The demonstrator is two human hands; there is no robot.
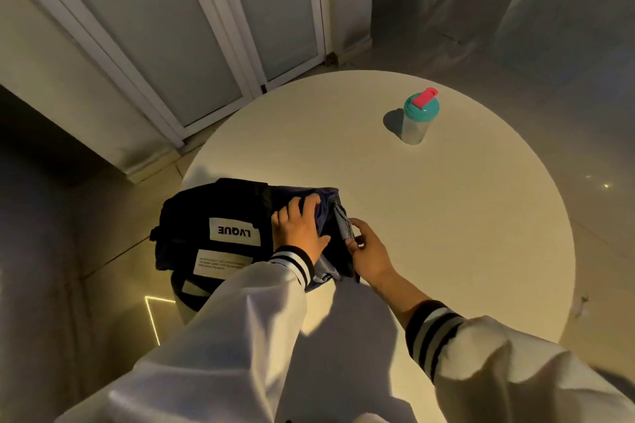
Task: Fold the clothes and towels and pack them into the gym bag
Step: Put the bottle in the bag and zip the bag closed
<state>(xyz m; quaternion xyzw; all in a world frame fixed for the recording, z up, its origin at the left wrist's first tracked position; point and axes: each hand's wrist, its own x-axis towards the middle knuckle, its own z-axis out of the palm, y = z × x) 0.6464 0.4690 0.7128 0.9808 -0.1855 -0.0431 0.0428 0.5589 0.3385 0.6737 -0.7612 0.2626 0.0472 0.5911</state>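
Presses blue cloth [323, 204] down into the bag [213, 213], at the near-left tabletop [429, 209] edge, with left hand [300, 230] fingers laid flat; pinches the rim [343, 228] with right hand [370, 252]. Probably soft, light, springy: needs broad pressure, rim held taut.

Dim warm light, hard shadows, wide-angle edge distortion

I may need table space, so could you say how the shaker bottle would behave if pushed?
The shaker bottle looks clear and empty, so probably light. Upright and narrow on the smooth table, it may slide or tip.
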